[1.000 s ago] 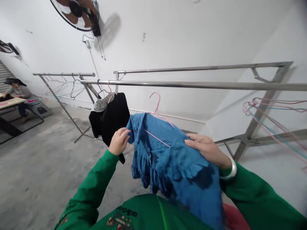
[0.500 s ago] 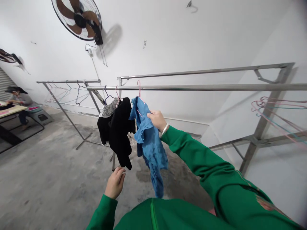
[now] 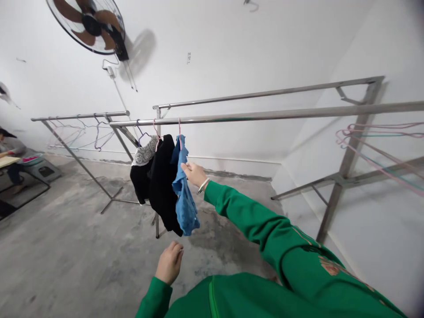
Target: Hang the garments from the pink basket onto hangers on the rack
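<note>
A blue shirt (image 3: 186, 212) hangs from a pink hanger (image 3: 179, 128), whose hook is at the front metal rail (image 3: 232, 116). My right hand (image 3: 194, 174) pinches the upper edge of this shirt from the right side. Close to its left hangs a black garment (image 3: 163, 185) on another pink hanger. Beyond that is a black garment with a grey-white patterned top (image 3: 145, 152), on a dark blue hanger (image 3: 140, 133). My left hand (image 3: 170, 263) is closed, held low in front of me below the garments and apart from them. A small pale bit shows at its fingertips, too small to name.
Pink and teal hangers (image 3: 374, 137) hang on the right. Another rack (image 3: 79, 116) with several hangers stands at the left. A wall fan (image 3: 91, 24) is above. At far left a person (image 3: 8, 143) sits by a table (image 3: 9, 161).
The blue shirt has moved left against the black garment and turned more edge-on, with my right hand following. My left hand has dropped away from the black garment's hem. The view has shifted right.
</note>
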`<move>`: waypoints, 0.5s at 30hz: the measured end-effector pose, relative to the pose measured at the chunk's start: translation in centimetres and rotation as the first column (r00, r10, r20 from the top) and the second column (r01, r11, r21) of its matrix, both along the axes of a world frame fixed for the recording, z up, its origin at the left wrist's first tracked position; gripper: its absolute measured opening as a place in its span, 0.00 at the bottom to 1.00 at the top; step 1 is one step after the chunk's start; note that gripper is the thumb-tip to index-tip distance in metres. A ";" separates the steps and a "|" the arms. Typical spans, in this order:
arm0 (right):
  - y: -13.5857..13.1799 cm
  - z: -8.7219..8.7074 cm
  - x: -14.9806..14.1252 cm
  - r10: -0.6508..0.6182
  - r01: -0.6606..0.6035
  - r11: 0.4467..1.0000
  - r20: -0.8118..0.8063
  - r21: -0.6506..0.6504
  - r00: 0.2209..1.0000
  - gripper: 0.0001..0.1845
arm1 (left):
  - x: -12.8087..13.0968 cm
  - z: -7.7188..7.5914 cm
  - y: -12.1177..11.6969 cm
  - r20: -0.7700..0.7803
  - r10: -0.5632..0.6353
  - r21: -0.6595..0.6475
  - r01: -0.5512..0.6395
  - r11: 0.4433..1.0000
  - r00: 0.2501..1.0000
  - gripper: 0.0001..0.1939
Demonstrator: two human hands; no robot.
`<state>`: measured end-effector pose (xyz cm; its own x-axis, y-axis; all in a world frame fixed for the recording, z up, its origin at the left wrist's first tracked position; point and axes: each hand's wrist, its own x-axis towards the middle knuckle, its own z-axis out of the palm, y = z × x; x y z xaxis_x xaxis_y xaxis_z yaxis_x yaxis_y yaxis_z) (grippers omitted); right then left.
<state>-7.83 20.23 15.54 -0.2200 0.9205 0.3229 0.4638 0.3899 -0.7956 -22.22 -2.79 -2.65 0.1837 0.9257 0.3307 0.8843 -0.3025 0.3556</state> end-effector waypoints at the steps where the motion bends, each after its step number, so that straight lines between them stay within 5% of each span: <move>1: -0.7 -1.1 0.7 0.020 -0.019 1.000 0.009 -0.012 1.000 0.18 | 0.5 -0.2 0.1 -0.006 -0.037 -0.021 0.037 0.999 0.999 0.13; 4: -3.6 -6.4 4.7 0.088 -0.057 0.979 0.153 -0.194 0.984 0.16 | 2.3 -0.6 0.6 -0.007 -0.184 -0.117 0.182 0.976 0.983 0.14; 6: -6.4 -11.2 9.1 0.124 -0.015 0.910 0.237 -0.414 0.964 0.14 | 3.6 -0.8 1.1 -0.007 -0.293 -0.208 0.285 0.936 0.956 0.14; 11: -16.9 -23.0 23.2 -0.139 0.298 0.567 0.268 -0.768 0.953 0.14 | 8.3 -1.2 3.1 -0.050 -0.532 -0.414 0.468 0.781 0.845 0.13; 15: -25.3 -28.3 33.5 -0.393 0.465 0.287 0.340 -0.837 0.854 0.16 | 13.7 -1.4 4.2 -0.080 -0.694 -0.556 0.546 0.627 0.715 0.12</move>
<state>25.65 -5.08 -12.77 0.3154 0.6326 -0.7074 0.3931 -0.7655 -0.5093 -8.52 1.41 -4.10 0.7812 0.5696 -0.2554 0.6223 -0.6779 0.3915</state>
